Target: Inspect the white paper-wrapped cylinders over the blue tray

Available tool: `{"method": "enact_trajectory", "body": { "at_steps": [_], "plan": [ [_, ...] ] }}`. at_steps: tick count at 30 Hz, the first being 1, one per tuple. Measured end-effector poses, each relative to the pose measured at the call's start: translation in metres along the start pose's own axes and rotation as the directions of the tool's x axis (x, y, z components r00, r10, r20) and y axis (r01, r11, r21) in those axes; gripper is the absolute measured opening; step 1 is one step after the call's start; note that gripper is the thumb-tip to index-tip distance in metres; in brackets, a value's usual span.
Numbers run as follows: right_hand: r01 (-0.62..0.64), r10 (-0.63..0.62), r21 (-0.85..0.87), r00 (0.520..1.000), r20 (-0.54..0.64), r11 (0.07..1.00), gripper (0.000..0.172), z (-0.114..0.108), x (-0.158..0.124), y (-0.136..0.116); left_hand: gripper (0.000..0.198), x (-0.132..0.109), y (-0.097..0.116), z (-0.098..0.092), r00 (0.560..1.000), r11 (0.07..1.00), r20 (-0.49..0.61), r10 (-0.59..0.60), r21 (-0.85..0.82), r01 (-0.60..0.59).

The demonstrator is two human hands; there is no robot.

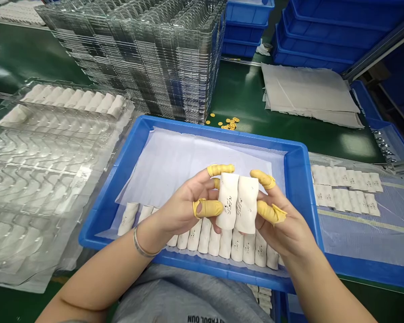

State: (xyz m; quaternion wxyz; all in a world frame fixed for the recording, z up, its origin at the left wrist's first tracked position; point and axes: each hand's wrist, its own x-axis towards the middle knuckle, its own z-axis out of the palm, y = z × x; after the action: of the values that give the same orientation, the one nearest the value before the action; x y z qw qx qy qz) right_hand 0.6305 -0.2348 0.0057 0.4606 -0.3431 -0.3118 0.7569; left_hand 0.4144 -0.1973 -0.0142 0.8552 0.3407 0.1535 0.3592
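Two white, slightly wavy tube-shaped pieces with dark script are held upright side by side above the blue tray. My left hand grips the left white piece between thumb and fingers. Closed on the right white piece is my right hand. Yellow finger cots cover the thumbs and some fingertips of both hands. Below them, a row of similar white pieces lies along the tray's near side on pale lining paper. My hands and forearms hide part of that row.
At left, a clear plastic tray has white pieces in its far row. Behind stands a tall stack of clear trays. Small yellow discs lie on the green table. Paper sheets, blue bins and more white pieces are at right.
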Motion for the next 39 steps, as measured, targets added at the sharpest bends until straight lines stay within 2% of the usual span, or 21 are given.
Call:
{"method": "enact_trajectory", "body": {
  "at_steps": [6, 11, 15, 23, 28, 32, 36, 39],
  "plan": [
    [0.036, -0.035, -0.029, 0.998, 0.048, 0.999, 0.042, -0.001, -0.0004, 0.0009, 0.057, -0.0002, 0.0016, 0.0008, 0.999, 1.0, -0.031, -0.01, 0.023, 0.011],
    [0.076, -0.072, -0.062, 0.995, 0.066, 0.995, 0.051, -0.0021, -0.0009, 0.0041, 0.053, 0.0006, 0.0026, 0.0022, 1.0, 1.0, 0.024, 0.003, 0.01, -0.004],
    [0.063, -0.059, -0.058, 0.996, 0.069, 0.996, 0.052, -0.0015, -0.0012, 0.0051, 0.055, 0.0007, 0.0016, 0.0026, 0.998, 1.0, 0.056, 0.009, 0.002, -0.009],
    [0.068, -0.066, -0.045, 0.997, 0.048, 0.997, 0.05, -0.001, -0.0014, 0.0043, 0.06, 0.0002, 0.0038, 0.0022, 0.998, 0.998, 0.024, -0.057, 0.017, 0.057],
    [0.127, -0.123, -0.083, 0.991, 0.048, 0.988, 0.049, -0.0021, -0.0014, 0.0054, 0.058, 0.0003, 0.0045, 0.0021, 0.998, 0.998, -0.014, -0.056, 0.023, 0.057],
    [0.215, -0.211, -0.168, 0.977, 0.042, 0.962, 0.047, -0.0041, -0.0006, 0.0069, 0.058, 0.0, 0.0024, 0.0011, 0.999, 0.996, -0.025, -0.026, 0.08, 0.028],
    [0.272, -0.273, -0.27, 0.961, 0.032, 0.924, 0.046, -0.0024, -0.0011, 0.0084, 0.057, -0.0002, -0.0013, 0.0, 0.997, 0.968, -0.05, 0.067, 0.246, -0.052],
    [0.293, -0.297, -0.325, 0.954, 0.041, 0.899, 0.046, 0.0018, -0.0027, 0.0093, 0.057, -0.0005, -0.0027, 0.0001, 0.996, 0.947, -0.04, 0.082, 0.315, -0.065]
  ]
}}
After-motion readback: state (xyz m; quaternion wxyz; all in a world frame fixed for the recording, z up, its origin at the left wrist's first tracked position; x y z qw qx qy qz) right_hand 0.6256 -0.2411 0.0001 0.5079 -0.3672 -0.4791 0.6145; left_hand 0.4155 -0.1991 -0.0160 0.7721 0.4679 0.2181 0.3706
